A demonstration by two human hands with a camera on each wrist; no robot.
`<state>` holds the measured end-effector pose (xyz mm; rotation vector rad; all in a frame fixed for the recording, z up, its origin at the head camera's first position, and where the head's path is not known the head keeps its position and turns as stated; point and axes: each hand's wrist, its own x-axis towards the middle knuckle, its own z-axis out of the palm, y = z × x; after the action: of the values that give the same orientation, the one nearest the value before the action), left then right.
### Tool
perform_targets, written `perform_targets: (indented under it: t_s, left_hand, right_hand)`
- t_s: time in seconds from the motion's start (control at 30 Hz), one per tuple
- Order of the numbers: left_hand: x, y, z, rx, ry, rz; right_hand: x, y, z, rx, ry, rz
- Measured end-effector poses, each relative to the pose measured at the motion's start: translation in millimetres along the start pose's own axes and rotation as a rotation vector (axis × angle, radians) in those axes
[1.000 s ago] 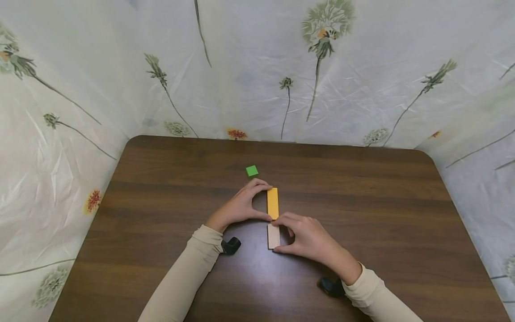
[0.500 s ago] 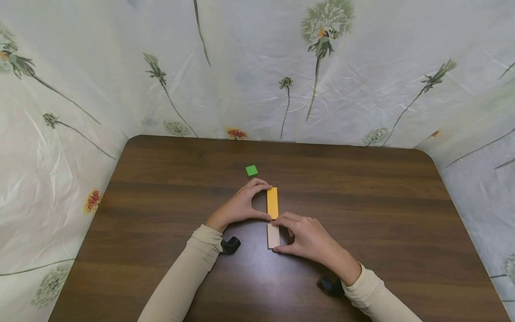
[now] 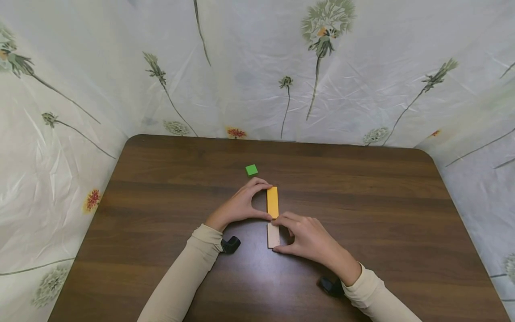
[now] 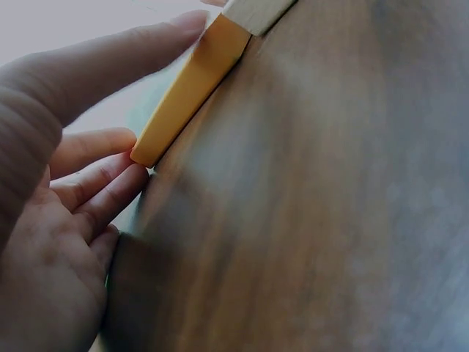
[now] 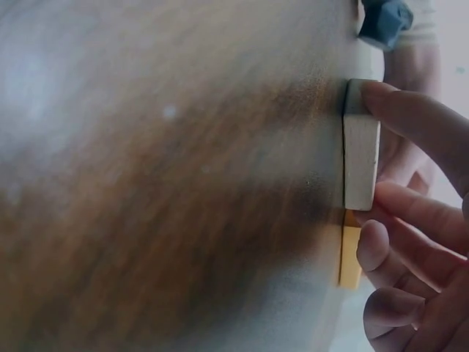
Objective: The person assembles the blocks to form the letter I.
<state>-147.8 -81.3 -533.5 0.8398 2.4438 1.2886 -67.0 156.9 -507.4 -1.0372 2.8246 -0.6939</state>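
A yellow block (image 3: 272, 202) lies lengthwise on the brown table, and my left hand (image 3: 240, 204) pinches it between thumb at the near end and fingers at the far end. Directly in front of it, in line, lies a pale wooden block (image 3: 273, 236). My right hand (image 3: 309, 235) grips that one by its two ends, thumb nearest me. In the left wrist view the yellow block (image 4: 192, 89) and the pale block (image 4: 258, 13) appear to meet end to end. The right wrist view shows the pale block (image 5: 360, 158) flat on the table with fingers at its ends.
A small green block (image 3: 251, 170) lies beyond my left hand. Brown wood tabletop (image 3: 362, 201) spreads around both hands, with a flower-printed curtain (image 3: 249, 80) behind it and at the sides. Black wrist devices sit by the left cuff (image 3: 231, 245) and right cuff (image 3: 331, 286).
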Motion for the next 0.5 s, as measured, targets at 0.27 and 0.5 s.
perform_targets:
  t_s: [0.27, 0.5]
  left_hand:
    - [-1.1, 0.3, -0.5, -0.003, -0.003, -0.013]
    - [-0.5, 0.3, -1.2, 0.006, -0.016, -0.005]
  right_hand:
    - [0.1, -1.5, 0.1, -0.004, -0.003, 0.005]
    - [0.4, -1.9, -0.6, -0.012, -0.007, 0.009]
